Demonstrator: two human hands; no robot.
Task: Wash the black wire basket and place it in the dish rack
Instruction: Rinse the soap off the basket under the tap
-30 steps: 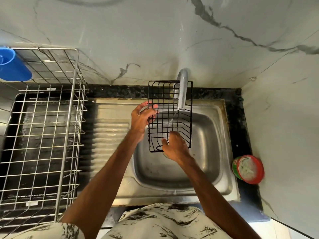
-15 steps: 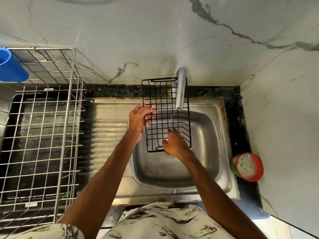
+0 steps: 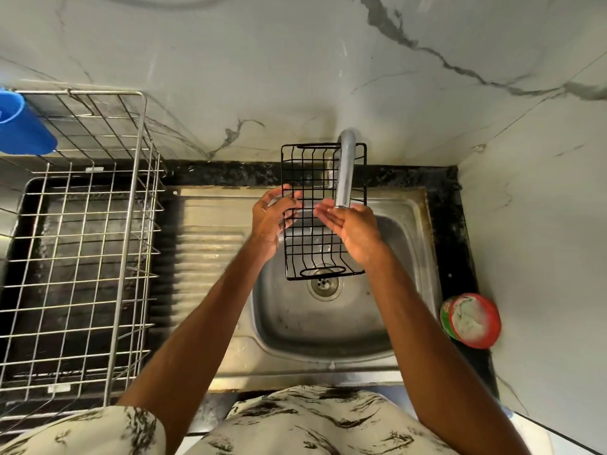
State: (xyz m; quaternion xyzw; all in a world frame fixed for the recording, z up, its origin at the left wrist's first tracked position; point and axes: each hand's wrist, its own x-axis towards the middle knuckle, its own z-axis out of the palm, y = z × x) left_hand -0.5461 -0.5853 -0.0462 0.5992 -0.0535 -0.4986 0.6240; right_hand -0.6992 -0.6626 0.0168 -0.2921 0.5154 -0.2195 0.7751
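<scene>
Black coated wire makes up the black wire basket (image 3: 315, 244), a rectangular open grid with an oval loop handle at each end. It is held tilted over the sink (image 3: 328, 333), its far end raised behind the tap (image 3: 345, 172) and its near end above the drain (image 3: 323, 284). The left wall is gripped by the left hand (image 3: 271, 221), whose fingers are curled through the mesh. The right hand (image 3: 353, 228) is spread flat with straight fingers just under the spout and nothing is held in it; whether the wires are touched by it cannot be told, nor whether water is running. Rinsing is judged to be the step in hand. It would be done well if each wall were turned under the spout and the crossings, where residue collects, were rubbed with the free palm, a firm grip being needed because wet coated wire is likely slippery. Dull, stained steel forms the basin and its ribbed draining board (image 3: 210, 257); the dish rack (image 3: 129, 224), of thin bright rod, stands well apart on the left.
</scene>
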